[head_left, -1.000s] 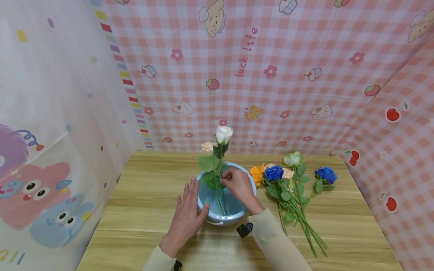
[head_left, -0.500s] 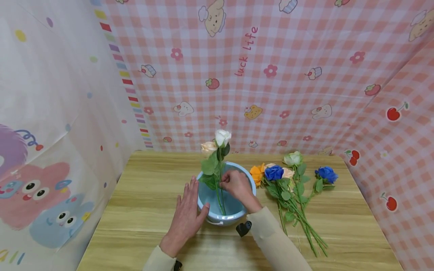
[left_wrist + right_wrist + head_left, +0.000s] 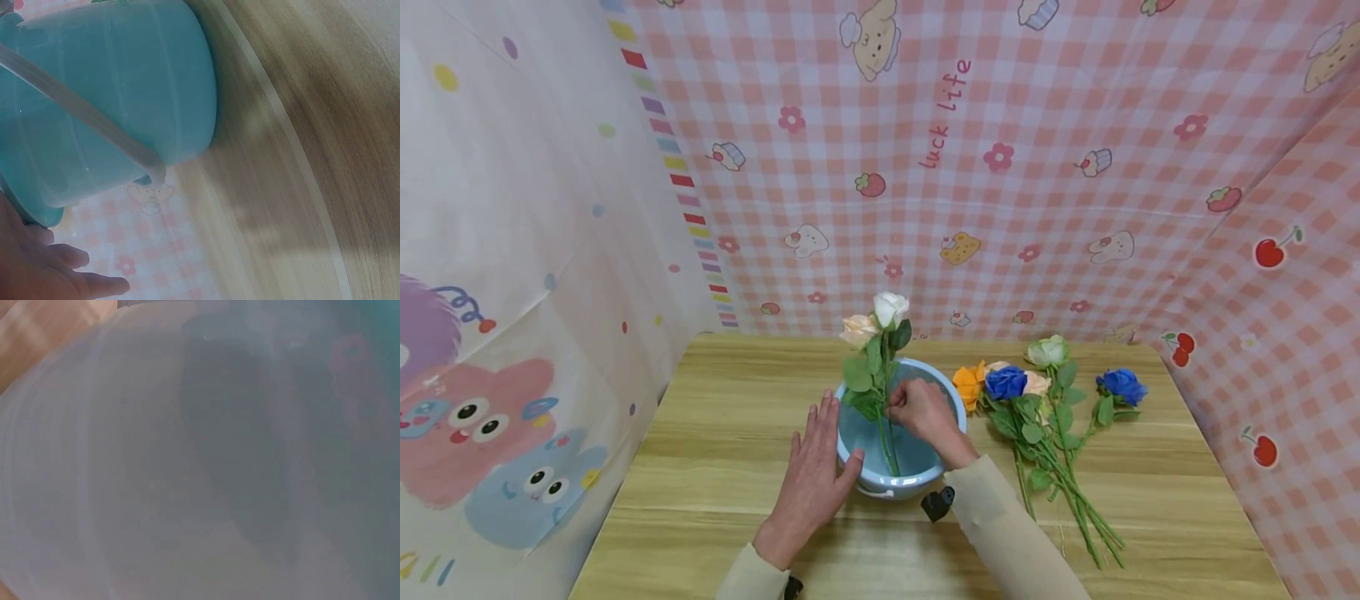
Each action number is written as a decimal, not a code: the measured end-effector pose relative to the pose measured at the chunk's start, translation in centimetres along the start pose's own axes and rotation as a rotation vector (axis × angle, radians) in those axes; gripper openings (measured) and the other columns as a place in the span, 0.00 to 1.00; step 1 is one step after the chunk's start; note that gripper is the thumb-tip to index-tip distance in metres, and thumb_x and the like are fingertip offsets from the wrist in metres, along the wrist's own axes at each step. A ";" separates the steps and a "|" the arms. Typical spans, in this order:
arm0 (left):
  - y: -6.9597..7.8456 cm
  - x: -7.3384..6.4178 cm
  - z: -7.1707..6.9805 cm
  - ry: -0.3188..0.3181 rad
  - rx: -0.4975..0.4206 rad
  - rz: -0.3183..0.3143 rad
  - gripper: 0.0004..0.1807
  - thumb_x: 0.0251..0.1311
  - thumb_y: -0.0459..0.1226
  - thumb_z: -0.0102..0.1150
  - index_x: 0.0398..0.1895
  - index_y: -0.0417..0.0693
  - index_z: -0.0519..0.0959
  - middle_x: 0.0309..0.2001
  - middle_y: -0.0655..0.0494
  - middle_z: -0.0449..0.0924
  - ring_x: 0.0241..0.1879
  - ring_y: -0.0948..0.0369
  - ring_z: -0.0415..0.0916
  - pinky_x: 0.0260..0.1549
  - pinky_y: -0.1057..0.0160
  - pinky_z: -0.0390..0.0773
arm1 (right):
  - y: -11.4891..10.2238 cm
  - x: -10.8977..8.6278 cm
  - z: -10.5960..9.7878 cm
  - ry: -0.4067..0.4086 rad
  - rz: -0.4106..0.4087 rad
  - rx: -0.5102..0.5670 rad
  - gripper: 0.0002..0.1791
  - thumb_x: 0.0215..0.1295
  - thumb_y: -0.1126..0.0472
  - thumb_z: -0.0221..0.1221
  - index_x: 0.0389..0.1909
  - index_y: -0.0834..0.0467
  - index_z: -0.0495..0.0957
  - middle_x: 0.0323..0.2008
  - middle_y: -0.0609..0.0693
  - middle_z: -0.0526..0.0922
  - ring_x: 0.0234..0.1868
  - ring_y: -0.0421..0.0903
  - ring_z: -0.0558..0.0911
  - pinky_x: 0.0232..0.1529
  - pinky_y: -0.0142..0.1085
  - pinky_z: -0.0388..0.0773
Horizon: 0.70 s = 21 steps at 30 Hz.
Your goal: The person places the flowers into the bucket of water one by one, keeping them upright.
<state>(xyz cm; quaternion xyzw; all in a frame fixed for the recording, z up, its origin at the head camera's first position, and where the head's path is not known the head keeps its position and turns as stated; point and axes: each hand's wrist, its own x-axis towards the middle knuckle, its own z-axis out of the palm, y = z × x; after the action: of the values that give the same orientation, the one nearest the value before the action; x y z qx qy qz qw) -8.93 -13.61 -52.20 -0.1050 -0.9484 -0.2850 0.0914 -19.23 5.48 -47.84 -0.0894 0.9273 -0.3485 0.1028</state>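
A light blue bucket (image 3: 955, 410) stands on the table with its handle (image 3: 94, 115) hanging down at the side. My left hand (image 3: 812, 475) rests against the bucket's left rim, fingers straight. Over the bucket, my right hand (image 3: 921, 410) pinches the stem of a white rose (image 3: 891, 309), whose lower end is down inside. Beside it leans a peach rose (image 3: 859, 331), its stem also in the bucket. The right wrist view is filled by the bucket's blurred wall (image 3: 156, 456); the hand is out of sight there.
Right of the bucket lie several roses: an orange one (image 3: 969, 385), a blue one (image 3: 1006, 383), a pale green one (image 3: 1048, 352) and another blue one (image 3: 1123, 387). Their stems (image 3: 1078, 500) reach toward the front. A checked cloth (image 3: 925, 208) hangs behind the wooden table (image 3: 722, 450).
The white rose has come down a little and shifted slightly left, nearer the peach rose, with my right hand still pinching its stem. My left hand stays at the rim.
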 end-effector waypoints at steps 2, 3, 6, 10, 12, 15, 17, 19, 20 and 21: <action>0.0 0.0 0.0 -0.002 0.001 0.000 0.45 0.74 0.52 0.51 0.83 0.40 0.47 0.84 0.48 0.40 0.80 0.41 0.45 0.69 0.27 0.54 | 0.1 0.0 0.0 -0.005 -0.004 0.000 0.04 0.60 0.64 0.72 0.31 0.57 0.85 0.26 0.46 0.84 0.27 0.41 0.80 0.29 0.33 0.77; 0.0 0.0 0.0 -0.002 0.000 -0.001 0.45 0.74 0.52 0.51 0.83 0.40 0.48 0.84 0.48 0.40 0.80 0.41 0.45 0.69 0.27 0.54 | 0.1 0.0 0.0 -0.008 -0.002 0.001 0.04 0.60 0.64 0.72 0.31 0.58 0.86 0.27 0.46 0.85 0.27 0.41 0.80 0.29 0.33 0.77; 0.0 0.0 0.0 -0.001 -0.002 -0.004 0.44 0.74 0.52 0.50 0.83 0.40 0.48 0.84 0.48 0.40 0.80 0.41 0.45 0.69 0.27 0.54 | 0.0 -0.1 0.0 -0.018 -0.001 0.003 0.04 0.60 0.64 0.73 0.33 0.59 0.87 0.28 0.47 0.86 0.28 0.41 0.82 0.30 0.33 0.80; 0.0 0.0 0.1 0.008 0.002 -0.004 0.44 0.74 0.52 0.51 0.83 0.39 0.48 0.84 0.47 0.41 0.80 0.40 0.46 0.69 0.26 0.55 | -0.3 -0.6 -0.4 -0.025 -0.002 -0.002 0.08 0.61 0.62 0.73 0.39 0.60 0.88 0.33 0.50 0.88 0.34 0.45 0.85 0.35 0.37 0.84; 0.0 0.0 0.1 0.009 0.005 -0.003 0.44 0.74 0.52 0.51 0.83 0.40 0.48 0.84 0.47 0.41 0.80 0.40 0.46 0.69 0.26 0.55 | -0.5 -0.9 -0.7 -0.020 -0.016 -0.010 0.12 0.61 0.61 0.73 0.43 0.61 0.88 0.37 0.52 0.89 0.39 0.48 0.86 0.40 0.41 0.85; 0.0 0.0 0.2 0.010 0.007 -0.002 0.44 0.74 0.52 0.52 0.83 0.40 0.48 0.84 0.48 0.41 0.80 0.40 0.46 0.69 0.26 0.55 | -0.7 -1.5 -1.2 -0.001 -0.036 -0.017 0.17 0.62 0.58 0.73 0.49 0.62 0.87 0.44 0.54 0.89 0.46 0.51 0.87 0.46 0.45 0.85; 0.0 0.0 0.2 0.008 0.006 -0.002 0.45 0.73 0.52 0.52 0.83 0.40 0.48 0.84 0.48 0.41 0.80 0.40 0.46 0.69 0.26 0.55 | -0.8 -1.9 -1.4 0.013 -0.048 -0.013 0.20 0.63 0.56 0.72 0.53 0.62 0.85 0.48 0.55 0.89 0.49 0.53 0.87 0.48 0.47 0.85; -0.1 0.1 0.2 0.011 -0.001 -0.001 0.45 0.73 0.52 0.52 0.83 0.40 0.48 0.84 0.46 0.42 0.80 0.40 0.46 0.68 0.26 0.55 | -0.8 -2.4 -1.7 0.031 -0.061 -0.005 0.22 0.65 0.53 0.70 0.56 0.62 0.84 0.52 0.56 0.88 0.50 0.54 0.87 0.50 0.48 0.84; -0.1 0.1 0.2 0.013 -0.002 0.001 0.45 0.73 0.52 0.52 0.83 0.40 0.49 0.84 0.46 0.42 0.80 0.40 0.46 0.68 0.25 0.56 | -0.8 -2.6 -1.8 0.041 -0.068 0.003 0.24 0.66 0.52 0.69 0.57 0.62 0.83 0.53 0.56 0.87 0.51 0.54 0.87 0.50 0.49 0.84; -0.1 0.1 0.2 0.015 -0.006 0.003 0.45 0.73 0.52 0.52 0.83 0.39 0.49 0.84 0.45 0.43 0.80 0.39 0.46 0.68 0.25 0.56 | -0.8 -2.9 -1.9 0.054 -0.081 0.012 0.24 0.68 0.51 0.68 0.59 0.61 0.83 0.55 0.56 0.87 0.52 0.54 0.87 0.50 0.50 0.84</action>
<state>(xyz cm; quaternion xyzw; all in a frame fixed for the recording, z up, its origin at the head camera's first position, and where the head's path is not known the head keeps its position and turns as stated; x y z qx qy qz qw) -9.08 -13.60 -52.35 -0.1043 -0.9467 -0.2883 0.0985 -16.84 6.73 -45.53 -0.1168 0.9233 -0.3603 0.0639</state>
